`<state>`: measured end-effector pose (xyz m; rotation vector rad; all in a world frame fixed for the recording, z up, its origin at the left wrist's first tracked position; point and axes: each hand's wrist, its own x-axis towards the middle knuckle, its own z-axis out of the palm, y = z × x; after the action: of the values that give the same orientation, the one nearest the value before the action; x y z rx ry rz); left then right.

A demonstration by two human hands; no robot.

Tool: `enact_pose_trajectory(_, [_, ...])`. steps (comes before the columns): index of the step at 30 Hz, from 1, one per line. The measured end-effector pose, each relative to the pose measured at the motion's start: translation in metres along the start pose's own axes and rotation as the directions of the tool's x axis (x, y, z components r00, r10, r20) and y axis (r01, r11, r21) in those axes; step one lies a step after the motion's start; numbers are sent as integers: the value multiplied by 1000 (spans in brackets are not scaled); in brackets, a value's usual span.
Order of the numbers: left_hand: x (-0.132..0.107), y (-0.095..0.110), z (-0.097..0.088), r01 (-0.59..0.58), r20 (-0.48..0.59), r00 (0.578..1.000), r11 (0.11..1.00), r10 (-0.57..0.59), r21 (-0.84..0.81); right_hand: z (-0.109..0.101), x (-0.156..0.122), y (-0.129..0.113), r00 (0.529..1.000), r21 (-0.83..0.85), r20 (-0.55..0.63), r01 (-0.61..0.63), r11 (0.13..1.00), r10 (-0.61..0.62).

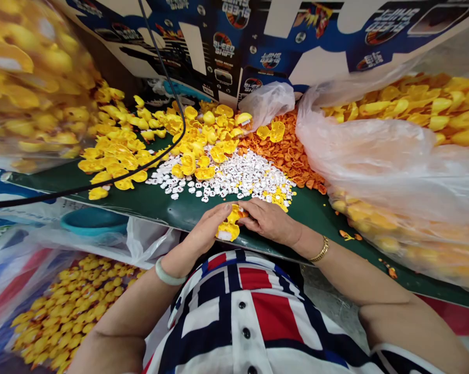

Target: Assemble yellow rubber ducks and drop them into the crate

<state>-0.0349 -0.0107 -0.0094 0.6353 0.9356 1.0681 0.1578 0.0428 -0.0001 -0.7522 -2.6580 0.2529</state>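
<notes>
Both my hands meet at the near edge of the green table (160, 205). My left hand (207, 228) and my right hand (268, 221) close their fingers together on one yellow plastic duck piece (229, 228). Just beyond them lies a heap of small white plastic parts (238, 176). Behind that are loose yellow duck shells (195, 140) and a pile of orange parts (291, 156). A pale bangle sits on my left wrist and a gold bracelet on my right.
A clear bag of yellow pieces (406, 156) bulges at the right. Another full bag (27, 78) hangs at upper left. A black cable (102, 182) crosses the table. Below left, a bag of finished yellow ducks (70, 306) and a blue bowl (94, 221). Printed cardboard (258, 36) stands behind.
</notes>
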Motion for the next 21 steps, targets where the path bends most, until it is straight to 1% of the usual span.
enact_pose_trajectory(1, [-2,0,0,-15,-9,1000,1000,15,7,2,-1,0,1000,6,-7,17,1000,-17])
enact_pose_trajectory(3, [-4,-1,1,-15,-62,998,1000,16,16,5,-1,0,999,18,-18,45,999,-45])
enact_pose_trajectory(5, [-4,-2,3,4,-125,992,1000,-4,-1,10,-3,0,996,29,-47,74,997,-72])
enact_pose_trajectory(7, [-4,-2,6,27,-145,989,999,-31,-33,14,-6,-2,992,29,-79,104,994,-101])
enact_pose_trajectory(9, [-5,-3,8,62,-116,991,997,-68,-52,16,-10,-7,989,14,-86,121,993,-119])
enact_pose_trajectory(10, [-7,-3,8,86,-83,993,995,-90,-50,17,-13,-11,989,13,-82,122,992,-121])
enact_pose_trajectory(13, [-15,-3,6,168,64,984,986,-167,1,17,-24,-25,991,62,-98,97,993,-90])
enact_pose_trajectory(15, [-19,-2,2,200,142,969,979,-204,43,16,-32,-28,993,137,-110,66,988,-51])
enact_pose_trajectory(16, [-19,0,0,194,149,969,980,-198,40,15,-35,-26,994,172,-111,35,984,-16])
enact_pose_trajectory(18, [-16,6,-4,135,107,985,991,-132,-17,9,-42,-13,986,218,-126,-77,973,107])
enact_pose_trajectory(19, [-13,10,-6,90,76,993,994,-86,-55,5,-46,-2,972,224,-143,-152,963,186])
enact_pose_trajectory(21, [-2,17,-9,19,28,999,993,-16,-114,-4,-54,21,927,201,-181,-293,935,329])
